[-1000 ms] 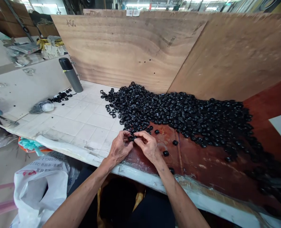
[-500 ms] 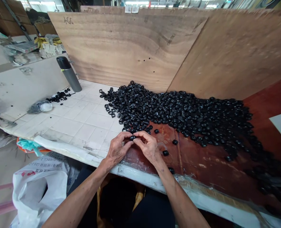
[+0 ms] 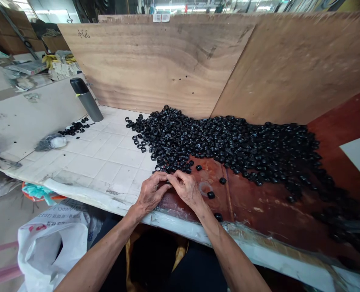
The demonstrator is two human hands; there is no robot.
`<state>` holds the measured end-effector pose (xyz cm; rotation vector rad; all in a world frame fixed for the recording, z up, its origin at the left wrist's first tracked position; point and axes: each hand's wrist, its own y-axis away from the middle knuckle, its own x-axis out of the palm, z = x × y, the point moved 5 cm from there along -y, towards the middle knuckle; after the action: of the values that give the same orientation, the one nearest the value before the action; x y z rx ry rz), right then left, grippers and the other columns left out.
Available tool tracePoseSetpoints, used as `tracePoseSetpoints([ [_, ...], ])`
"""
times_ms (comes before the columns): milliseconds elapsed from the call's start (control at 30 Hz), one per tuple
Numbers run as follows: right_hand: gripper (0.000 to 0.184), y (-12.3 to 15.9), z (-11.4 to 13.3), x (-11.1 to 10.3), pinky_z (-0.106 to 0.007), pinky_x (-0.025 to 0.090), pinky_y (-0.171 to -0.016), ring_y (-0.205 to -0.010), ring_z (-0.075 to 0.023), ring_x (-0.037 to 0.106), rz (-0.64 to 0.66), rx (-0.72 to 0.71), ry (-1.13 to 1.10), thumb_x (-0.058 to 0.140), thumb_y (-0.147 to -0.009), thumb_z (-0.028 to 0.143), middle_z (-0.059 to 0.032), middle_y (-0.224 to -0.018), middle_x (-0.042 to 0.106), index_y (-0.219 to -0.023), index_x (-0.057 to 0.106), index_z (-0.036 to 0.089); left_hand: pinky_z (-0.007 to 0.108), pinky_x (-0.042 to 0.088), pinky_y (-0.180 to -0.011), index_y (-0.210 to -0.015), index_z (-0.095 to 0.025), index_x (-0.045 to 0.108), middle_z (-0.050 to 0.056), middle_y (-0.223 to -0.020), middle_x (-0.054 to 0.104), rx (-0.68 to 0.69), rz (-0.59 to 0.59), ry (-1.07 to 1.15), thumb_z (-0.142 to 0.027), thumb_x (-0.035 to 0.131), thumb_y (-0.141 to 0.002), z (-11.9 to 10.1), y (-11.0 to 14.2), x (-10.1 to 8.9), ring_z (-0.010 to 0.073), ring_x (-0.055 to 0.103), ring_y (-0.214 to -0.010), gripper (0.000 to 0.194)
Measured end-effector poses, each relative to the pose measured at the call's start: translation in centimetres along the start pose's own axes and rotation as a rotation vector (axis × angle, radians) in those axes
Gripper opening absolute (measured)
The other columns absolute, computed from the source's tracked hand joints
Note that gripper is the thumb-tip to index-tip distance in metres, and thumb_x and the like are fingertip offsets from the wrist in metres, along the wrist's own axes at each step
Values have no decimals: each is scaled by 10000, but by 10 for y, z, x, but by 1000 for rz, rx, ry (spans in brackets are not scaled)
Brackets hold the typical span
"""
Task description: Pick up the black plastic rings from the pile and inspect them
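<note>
A small black ring sits between the fingertips of both hands, mostly hidden by them, just over the edge where the white tile meets the red-brown board. The left hand and the right hand are both curled closed, pinching that one ring between them, and their wrists rest near the front edge of the bench.

Just beyond the fingers lies a heap of black rings, far too many to count, spreading across the tile and the red-brown board to the right. Its near edge is close to the fingertips. Four loose rings lie apart from it on the board, the nearest just beside the right hand, and a pale ring-shaped mark lies close by.

Further left on the white tile is a small cluster of black rings, too tangled to count exactly. Beside it are one clear bag and one steel flask with a black cap. Two upright plywood boards close off the back of the bench. Below the front edge, one white plastic bag sits on the floor at the left, by a teal ribbon.
</note>
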<state>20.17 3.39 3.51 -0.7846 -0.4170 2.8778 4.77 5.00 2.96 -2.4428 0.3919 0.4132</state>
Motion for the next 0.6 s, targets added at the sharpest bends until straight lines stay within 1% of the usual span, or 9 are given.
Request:
tracePoseSetpoints([
  [33,448,0,-2,2,-256,385,-582,-561,-139,528,9,1,25,542,-999,456,8,-592,591,-635,604,203,343,610,-882,-1020,-214,650,63,-1085,733,11,-7,-6,-205,692,-907,0,0,0,182,722,-981,121],
  [100,476,0,-6,8,-265,379,-590,-582,-159,579,33,-12,78,462,-1041,459,-8,-618,641,-690,670,213,337,608,-876,-988,-211,638,58,-1075,736,9,-12,-9,-206,708,-892,2,0,1,179,723,-965,119],
  [200,454,1,-10,13,-273,365,-578,-613,-187,632,24,-55,155,406,-1063,437,-32,-681,698,-799,721,243,339,607,-880,-954,-209,634,53,-1052,735,-52,17,-4,-216,713,-883,6,-1,3,183,720,-959,106],
  [267,428,2,-10,12,-276,366,-570,-597,-190,624,-32,-29,175,435,-1051,442,-40,-663,682,-777,690,234,343,606,-888,-959,-210,647,54,-1054,734,-91,34,18,-217,706,-886,7,-3,4,187,718,-969,94],
  [367,338,4,-5,5,-269,404,-585,-597,-179,612,-115,33,72,531,-1009,469,-29,-669,657,-803,634,221,344,603,-903,-1012,-215,674,55,-1074,731,-132,59,67,-215,693,-898,9,-4,5,187,715,-984,116],
  [467,226,4,3,2,-261,442,-611,-619,-169,609,-89,0,-58,580,-981,420,-17,-715,658,-904,637,215,341,600,-907,-1040,-219,681,53,-1076,723,-153,22,94,-226,692,-904,13,-3,4,183,709,-991,136],
  [533,178,5,4,2,-264,446,-615,-631,-171,608,-50,-34,-68,583,-974,373,-20,-738,668,-961,657,211,339,601,-899,-1055,-219,676,54,-1081,716,-159,-32,108,-236,699,-902,16,-2,2,183,706,-995,156],
  [567,179,5,3,2,-268,444,-620,-637,-173,607,-43,-45,-51,584,-973,367,-23,-741,672,-946,667,210,342,601,-901,-1061,-219,675,56,-1082,714,-161,-43,111,-240,702,-900,17,-2,1,185,704,-999,164],
  [600,212,5,1,2,-273,436,-619,-627,-174,598,-45,-50,-21,582,-976,378,-25,-720,667,-884,672,209,347,600,-909,-1064,-219,675,57,-1084,714,-163,-38,112,-242,703,-900,17,-2,1,188,703,-1004,168],
])
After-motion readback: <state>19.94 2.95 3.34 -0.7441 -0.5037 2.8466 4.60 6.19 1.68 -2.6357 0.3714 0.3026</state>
